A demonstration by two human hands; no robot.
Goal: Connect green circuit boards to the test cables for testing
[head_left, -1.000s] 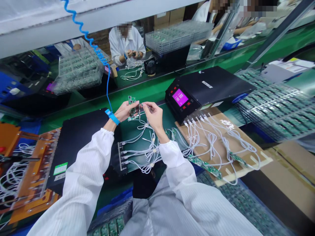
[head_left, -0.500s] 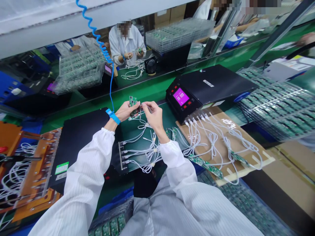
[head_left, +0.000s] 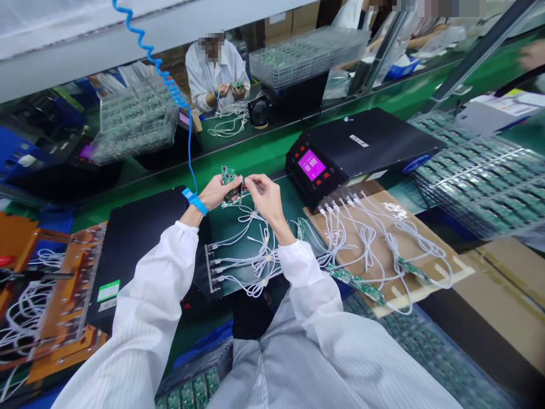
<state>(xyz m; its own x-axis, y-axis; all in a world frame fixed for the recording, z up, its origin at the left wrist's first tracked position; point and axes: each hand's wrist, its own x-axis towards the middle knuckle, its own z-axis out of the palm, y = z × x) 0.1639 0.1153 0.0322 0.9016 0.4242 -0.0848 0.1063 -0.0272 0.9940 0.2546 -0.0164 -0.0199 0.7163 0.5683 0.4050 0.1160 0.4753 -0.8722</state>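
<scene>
At centre frame, above the green table [head_left: 264, 156], I see the left hand [head_left: 215, 193] clamped on small green circuit boards [head_left: 230, 184], while the right hand [head_left: 264, 196] pinches a white cable [head_left: 249, 216] end against them; black tester [head_left: 361, 150] at upper right.

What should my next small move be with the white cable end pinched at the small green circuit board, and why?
Probably ease the right hand toward the left hand, pressing the white cable end into the small green circuit board. The left hand grips the board upright above the dark green mat, the right fingertips pinch the cable end at its edge, and whether it is seated cannot be told.
</scene>
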